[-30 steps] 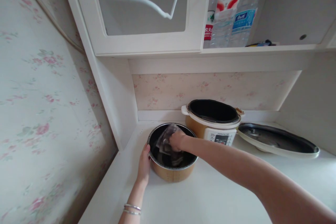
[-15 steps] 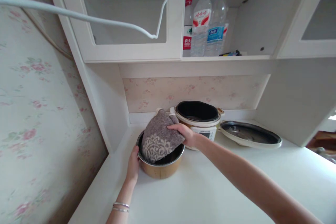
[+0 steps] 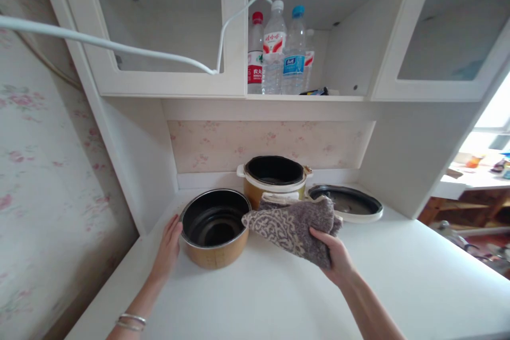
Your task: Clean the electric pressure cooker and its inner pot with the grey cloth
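Observation:
My left hand [image 3: 168, 244] rests flat against the left wall of a gold inner pot [image 3: 215, 226] with a black inside, fingers stretched out along it. My right hand [image 3: 337, 257] is closed on a grey patterned cloth [image 3: 292, 223], held above the white counter [image 3: 279, 297] to the right of the pot. The cloth hangs in front of the gold cooker body [image 3: 274, 183], which stands open behind the pot.
The cooker's lid [image 3: 346, 203] lies upside down on the counter to the right of the cooker. Three plastic bottles [image 3: 274, 50] stand on the open shelf above. A white cable [image 3: 119, 48] crosses the cupboard door. A side panel [image 3: 406, 159] bounds the counter on the right.
My right hand has lifted the cloth out of the inner pot and carried it to the right. My left hand stays on the pot's left wall. The view has tilted up and pulled back.

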The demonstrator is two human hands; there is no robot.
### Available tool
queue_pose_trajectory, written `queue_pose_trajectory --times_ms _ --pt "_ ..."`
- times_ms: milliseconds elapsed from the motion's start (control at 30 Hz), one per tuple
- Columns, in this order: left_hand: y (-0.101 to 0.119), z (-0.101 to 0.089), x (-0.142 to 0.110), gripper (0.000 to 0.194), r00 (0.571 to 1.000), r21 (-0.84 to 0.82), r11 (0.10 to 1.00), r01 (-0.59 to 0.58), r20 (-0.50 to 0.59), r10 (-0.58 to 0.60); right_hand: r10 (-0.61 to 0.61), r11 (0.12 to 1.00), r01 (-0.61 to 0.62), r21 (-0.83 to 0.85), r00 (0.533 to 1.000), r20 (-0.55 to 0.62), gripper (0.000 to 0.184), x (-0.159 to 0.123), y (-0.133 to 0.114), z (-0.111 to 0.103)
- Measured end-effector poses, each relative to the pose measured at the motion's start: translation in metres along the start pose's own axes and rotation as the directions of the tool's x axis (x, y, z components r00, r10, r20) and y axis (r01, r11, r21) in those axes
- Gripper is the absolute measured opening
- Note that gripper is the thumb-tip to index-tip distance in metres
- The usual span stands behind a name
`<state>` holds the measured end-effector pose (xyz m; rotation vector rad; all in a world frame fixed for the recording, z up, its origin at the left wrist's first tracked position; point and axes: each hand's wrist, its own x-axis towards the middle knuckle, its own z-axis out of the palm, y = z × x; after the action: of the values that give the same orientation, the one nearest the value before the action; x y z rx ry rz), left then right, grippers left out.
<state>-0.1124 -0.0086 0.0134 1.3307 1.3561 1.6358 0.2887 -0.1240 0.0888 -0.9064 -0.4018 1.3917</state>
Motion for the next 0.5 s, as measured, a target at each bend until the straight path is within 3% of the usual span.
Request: queue_pose_trajectory --times_ms 133,233,400,500 --pt "0.014 -0.031 0.005 0.054 0.994 0.268 0.959 -0.092 0.08 0.073 -0.019 0.987 0.026 0.161 0.999 -0.049 0.04 0.005 0.015 -0.013" --pt "0.03 -0.049 0.005 0.049 0.949 0.461 0.84 -0.286 0.258 0.182 -0.009 0.946 0.059 0.318 0.988 -0.157 0.04 0.006 0.031 -0.032" --pt "0.049 -0.054 0.009 0.04 0.747 0.579 0.493 -0.65 0.606 0.274 0.067 0.89 0.045 0.453 0.971 -0.228 0.042 0.004 0.055 -0.064" --pt "0.051 -0.05 0.02 0.038 0.641 0.533 0.381 -0.756 0.721 0.262 0.014 0.904 0.074 0.42 0.979 -0.201 0.04 0.009 0.058 -0.069"
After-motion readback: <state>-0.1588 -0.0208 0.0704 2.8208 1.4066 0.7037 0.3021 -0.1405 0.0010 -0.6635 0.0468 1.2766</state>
